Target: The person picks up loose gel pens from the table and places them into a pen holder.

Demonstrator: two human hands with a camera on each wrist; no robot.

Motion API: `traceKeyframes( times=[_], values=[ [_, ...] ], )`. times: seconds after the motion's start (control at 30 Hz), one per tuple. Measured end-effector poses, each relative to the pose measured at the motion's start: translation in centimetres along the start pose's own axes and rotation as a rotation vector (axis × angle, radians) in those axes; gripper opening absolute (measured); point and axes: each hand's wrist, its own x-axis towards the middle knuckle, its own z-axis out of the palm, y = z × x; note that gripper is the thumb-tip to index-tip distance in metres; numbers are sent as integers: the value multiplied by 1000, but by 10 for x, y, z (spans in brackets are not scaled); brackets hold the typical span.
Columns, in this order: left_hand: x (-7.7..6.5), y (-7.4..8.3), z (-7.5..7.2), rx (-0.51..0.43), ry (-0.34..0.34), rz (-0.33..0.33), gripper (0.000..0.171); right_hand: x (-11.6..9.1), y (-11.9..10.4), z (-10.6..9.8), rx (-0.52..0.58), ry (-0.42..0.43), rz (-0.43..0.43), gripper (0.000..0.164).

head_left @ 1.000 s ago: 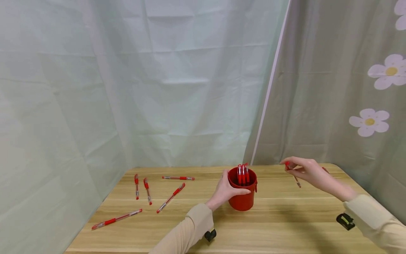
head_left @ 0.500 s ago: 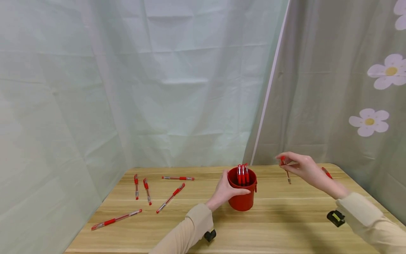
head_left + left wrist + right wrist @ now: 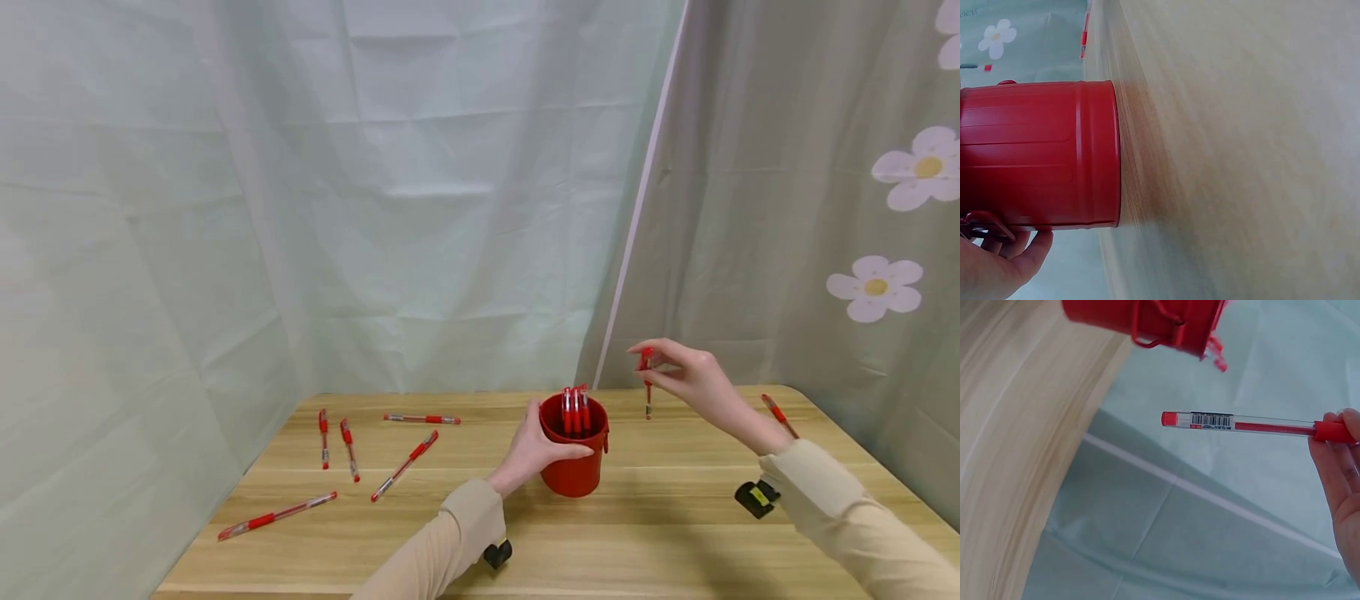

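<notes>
A small red bucket (image 3: pixel 572 479) stands upright on the table, with several red gel pens (image 3: pixel 575 410) in it. My left hand (image 3: pixel 532 452) grips the bucket's left side near the rim, thumb across the front. In the left wrist view, the hand's fingertips (image 3: pixel 1034 250) press against the bucket wall (image 3: pixel 1029 150). To the right of the bucket, my right hand (image 3: pixel 686 379) pinches a red gel pen (image 3: pixel 1272 425) by its red grip end. This pen hangs nearly vertical above the table, its clear barrel and barcode label pointing down, away from the fingers.
Several more red gel pens lie scattered on the wooden table (image 3: pixel 480 542), among them a slanted pen (image 3: pixel 405 465) left of the bucket. One pen (image 3: pixel 780 415) lies at the back right. A pale curtain (image 3: pixel 450 250) hangs behind the table.
My right hand has moved left and up toward the bucket, and its pen has swung from slanted to nearly vertical. The back-right pen has come into fuller view. My left hand stays on the bucket.
</notes>
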Motion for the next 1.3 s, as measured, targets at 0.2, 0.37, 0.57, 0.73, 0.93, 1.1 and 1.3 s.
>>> traceKeyframes(
  times=[0.2, 0.37, 0.57, 0.73, 0.93, 1.1, 1.3],
  values=[
    [-1, 1, 0, 1, 0, 4, 75, 10, -17, 2, 9, 21, 54, 42],
    [-1, 2, 0, 10, 3, 5, 76, 16, -17, 5, 16, 56, 77, 43],
    [-1, 2, 0, 17, 2, 2, 77, 17, 4, 13, 71, 92, 102, 43],
    [-1, 2, 0, 16, 4, 2, 77, 19, 12, 20, 143, 116, 97, 42],
    [-1, 1, 1, 19, 2, 0, 77, 21, 12, 29, 214, 121, 104, 47],
    [-1, 1, 2, 26, 9, -2, 77, 21, 13, 38, 229, 115, 111, 45],
    [-2, 2, 3, 35, 12, 0, 78, 22, 3, 42, 220, 100, 137, 39]
  ],
)
